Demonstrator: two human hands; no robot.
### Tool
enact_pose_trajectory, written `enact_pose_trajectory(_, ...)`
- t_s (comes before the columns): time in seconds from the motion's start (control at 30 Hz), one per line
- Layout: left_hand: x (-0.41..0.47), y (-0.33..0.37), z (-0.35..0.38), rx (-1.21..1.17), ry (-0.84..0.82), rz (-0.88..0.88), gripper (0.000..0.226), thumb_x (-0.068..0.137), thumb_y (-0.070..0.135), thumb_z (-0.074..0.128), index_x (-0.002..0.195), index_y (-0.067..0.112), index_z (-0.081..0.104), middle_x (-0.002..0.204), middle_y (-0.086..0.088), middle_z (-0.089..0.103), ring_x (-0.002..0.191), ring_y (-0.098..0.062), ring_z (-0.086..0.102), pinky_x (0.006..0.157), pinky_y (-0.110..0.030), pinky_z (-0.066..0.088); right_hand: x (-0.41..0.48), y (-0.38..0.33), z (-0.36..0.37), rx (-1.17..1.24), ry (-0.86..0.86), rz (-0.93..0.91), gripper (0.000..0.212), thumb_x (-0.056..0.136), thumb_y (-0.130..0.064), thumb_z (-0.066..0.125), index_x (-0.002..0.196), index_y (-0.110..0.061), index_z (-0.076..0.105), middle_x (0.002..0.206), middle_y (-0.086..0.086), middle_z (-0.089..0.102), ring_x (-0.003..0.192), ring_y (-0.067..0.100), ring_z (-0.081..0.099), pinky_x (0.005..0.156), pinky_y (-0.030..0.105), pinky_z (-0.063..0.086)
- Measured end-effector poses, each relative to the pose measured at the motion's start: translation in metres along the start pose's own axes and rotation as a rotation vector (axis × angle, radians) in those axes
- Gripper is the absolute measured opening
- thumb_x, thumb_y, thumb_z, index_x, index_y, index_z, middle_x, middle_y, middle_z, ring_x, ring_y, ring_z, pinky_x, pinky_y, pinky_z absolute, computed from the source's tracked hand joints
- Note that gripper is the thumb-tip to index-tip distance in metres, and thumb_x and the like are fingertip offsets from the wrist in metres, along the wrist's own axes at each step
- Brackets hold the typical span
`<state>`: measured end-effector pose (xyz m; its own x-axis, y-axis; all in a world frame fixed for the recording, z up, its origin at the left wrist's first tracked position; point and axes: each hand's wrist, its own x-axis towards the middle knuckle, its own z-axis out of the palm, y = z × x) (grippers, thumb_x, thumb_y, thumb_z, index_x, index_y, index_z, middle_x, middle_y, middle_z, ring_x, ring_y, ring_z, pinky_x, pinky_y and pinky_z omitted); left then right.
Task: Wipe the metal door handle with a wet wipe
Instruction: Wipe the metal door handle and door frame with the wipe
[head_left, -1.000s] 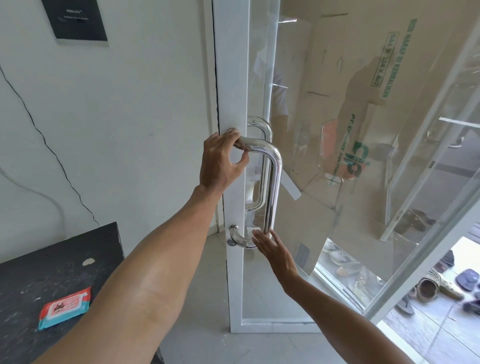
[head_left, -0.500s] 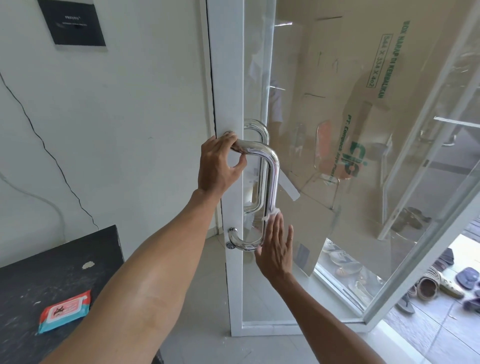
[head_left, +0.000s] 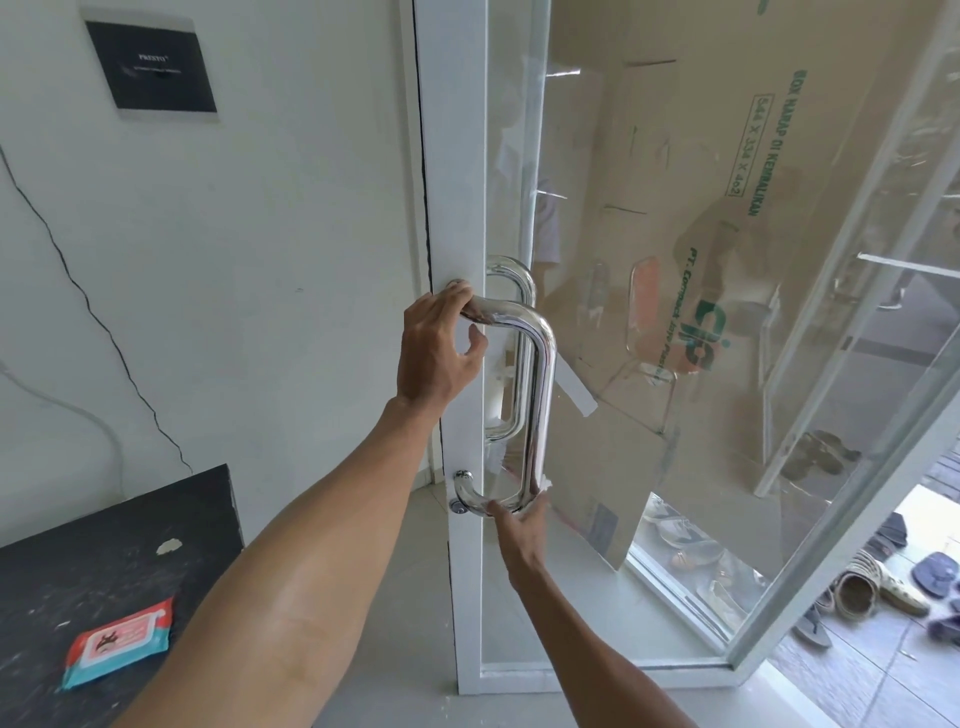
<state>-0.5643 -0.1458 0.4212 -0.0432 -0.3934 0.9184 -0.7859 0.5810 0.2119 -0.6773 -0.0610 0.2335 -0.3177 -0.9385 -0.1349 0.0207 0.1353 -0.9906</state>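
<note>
- A chrome handle stands on the white-framed glass door.
- The right hand presses a wipe to its lower bend, grip clamped.
- The left hand hooks its top, thumb apart.
- A wipes pack lies on the dark surface.

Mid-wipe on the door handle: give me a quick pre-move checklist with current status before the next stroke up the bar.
1. Left hand steadying the top bend of the metal door handle: ok.
2. Right hand at the handle's lower bend: ok.
3. Wet wipe against the bar: ok, though only a white edge shows beside the bar.
4. Wipe wrapped fully around the bar: cannot tell.
5. Vertical bar free of obstructions above the right hand: ok.
6. Spare wipes pack lying on the black table: ok.
</note>
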Motion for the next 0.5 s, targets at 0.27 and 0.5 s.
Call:
enact_pose_trajectory(0.27,0.001,0.008,0.005,-0.038,0.003,-0.108,0.055,0.062,-0.009,0.051,0.115,0.002,0.063,0.12,-0.008,0.067,0.108,-0.026,0.062,0.096,-0.038,0.046,-0.002,-0.053,0.018,-0.302,0.135,-0.356,0.111,0.068,-0.05,0.062,0.152,-0.011,0.001,0.16,0.013,0.012,0.147,0.028,0.014,0.12,0.048,0.015)
enact_pose_trajectory(0.5,0.006,0.003,-0.004,-0.026,-0.067,-0.077,0.06,0.066,-0.017,0.047,0.12,0.003,0.062,0.124,-0.008,0.065,0.116,-0.026,0.06,0.099,-0.036,0.046,0.008,-0.094,0.02,-0.422,0.221,-0.597,0.11,0.073,-0.054,0.056,0.153,-0.005,-0.002,0.162,0.013,0.002,0.15,0.023,-0.002,0.122,0.043,0.007)
